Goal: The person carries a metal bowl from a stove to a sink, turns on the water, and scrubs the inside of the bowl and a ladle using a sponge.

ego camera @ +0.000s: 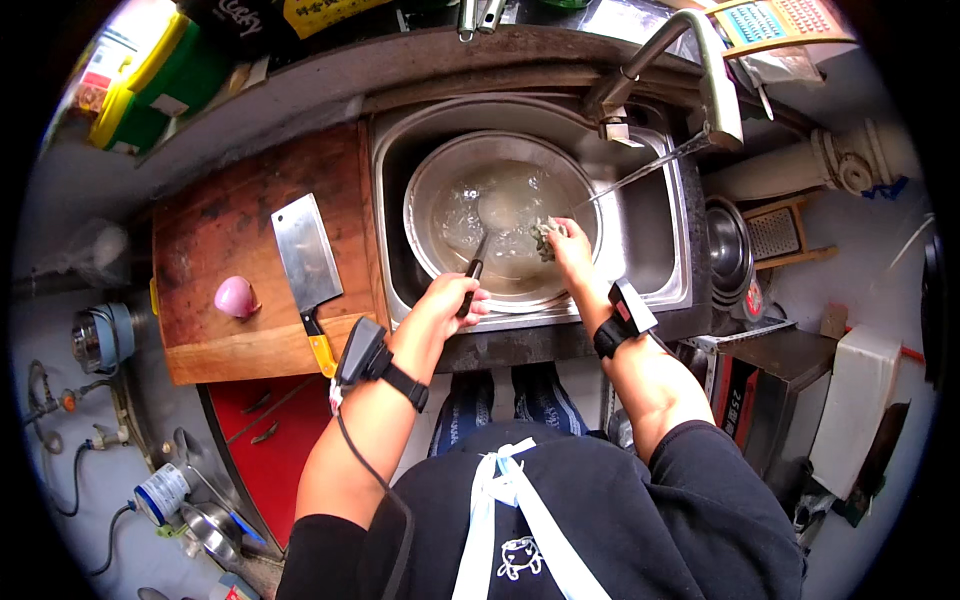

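Note:
My left hand grips the black handle of a ladle. The ladle's round bowl lies in the cloudy water of a large metal basin, which sits in a stainless steel sink. A crumpled greyish scrubber or rag is pinched in the fingers of my right hand, over the basin's right side. From the faucet, a thin stream of water runs down at a slant towards the basin's right rim.
Left of the sink, a wooden cutting board carries a cleaver with a yellow and black handle and a peeled purple onion. Metal bowls and a grater lean at the right wall. The faucet arches over the sink's far right.

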Action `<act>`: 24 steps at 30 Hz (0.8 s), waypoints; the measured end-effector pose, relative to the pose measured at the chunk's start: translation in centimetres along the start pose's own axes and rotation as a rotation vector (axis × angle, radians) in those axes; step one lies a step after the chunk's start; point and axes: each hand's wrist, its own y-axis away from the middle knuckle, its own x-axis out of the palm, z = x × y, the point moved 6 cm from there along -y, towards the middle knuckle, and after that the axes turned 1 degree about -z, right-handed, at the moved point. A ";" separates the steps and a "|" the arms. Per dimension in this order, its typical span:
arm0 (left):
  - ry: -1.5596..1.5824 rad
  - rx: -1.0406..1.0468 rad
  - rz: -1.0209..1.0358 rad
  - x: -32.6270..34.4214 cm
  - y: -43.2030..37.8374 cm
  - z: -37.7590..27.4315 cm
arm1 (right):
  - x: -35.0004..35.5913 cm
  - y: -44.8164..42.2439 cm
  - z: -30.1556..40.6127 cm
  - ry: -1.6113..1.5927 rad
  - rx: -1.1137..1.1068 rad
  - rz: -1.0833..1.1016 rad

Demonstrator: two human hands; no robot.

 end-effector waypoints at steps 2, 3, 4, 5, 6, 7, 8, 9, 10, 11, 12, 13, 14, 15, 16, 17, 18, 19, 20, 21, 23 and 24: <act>0.006 -0.092 0.014 0.4 -0.1 0.7 | 0.3 1.8 1.5 -0.093 -0.025 0.012; -0.010 -0.086 0.011 -1.5 0.4 1.7 | 2.8 4.0 2.0 -0.159 -0.004 0.051; -0.026 -0.072 0.024 -2.7 1.0 2.1 | 4.5 5.4 2.9 -0.219 0.006 0.079; -0.029 -0.042 0.089 -1.0 1.3 2.1 | 2.3 4.5 3.0 -0.137 -0.074 0.034; -0.027 -0.014 0.143 0.0 2.0 2.5 | 0.9 4.2 3.1 -0.106 -0.105 0.025; -0.075 -0.016 0.149 0.7 2.8 3.3 | -0.3 3.8 3.3 -0.077 -0.136 0.021; -0.154 -0.002 0.149 1.5 3.7 3.9 | -1.4 3.2 3.6 -0.056 -0.169 0.013; -0.184 0.018 0.172 1.7 5.0 4.6 | -1.2 3.5 4.0 0.124 -0.233 -0.019; -0.213 0.040 0.197 1.9 6.3 5.0 | -0.6 3.5 3.9 0.212 -0.172 0.033; -0.228 0.036 0.185 1.5 7.9 5.5 | 1.6 4.8 4.7 0.274 -0.232 0.091; -0.176 0.049 0.174 1.6 9.5 5.9 | 3.7 6.1 5.4 0.334 -0.297 0.146; -0.179 0.069 0.155 2.1 11.2 5.7 | 5.5 7.6 6.0 0.369 -0.349 0.181; -0.188 0.096 0.152 3.1 12.5 5.2 | 6.1 8.5 6.6 0.444 -0.417 0.141; -0.195 0.101 0.144 3.8 13.0 5.0 | 5.9 8.0 7.4 0.452 -0.433 0.119; -0.197 0.115 0.144 4.4 13.5 4.9 | 5.5 7.2 8.2 0.461 -0.447 0.095; -0.199 0.131 0.141 4.9 14.1 4.7 | 5.0 6.4 9.1 0.488 -0.475 0.072; -0.195 0.138 0.129 4.8 14.8 4.8 | 4.8 6.2 9.6 0.516 -0.497 0.063; -0.194 0.167 0.138 4.8 15.6 4.8 | 4.5 5.9 10.2 0.665 -0.579 0.109; -0.208 0.190 0.123 4.8 15.9 5.1 | 4.0 5.5 10.6 0.782 -0.657 0.136; -0.225 0.217 0.120 5.2 15.9 5.3 | 2.6 4.1 11.0 0.864 -0.689 0.140; -0.259 0.247 0.110 6.1 15.6 5.6 | 1.2 3.0 11.5 0.961 -0.744 0.120; -0.267 0.258 0.120 6.5 15.7 5.6 | 1.4 3.2 11.3 0.891 -0.715 0.173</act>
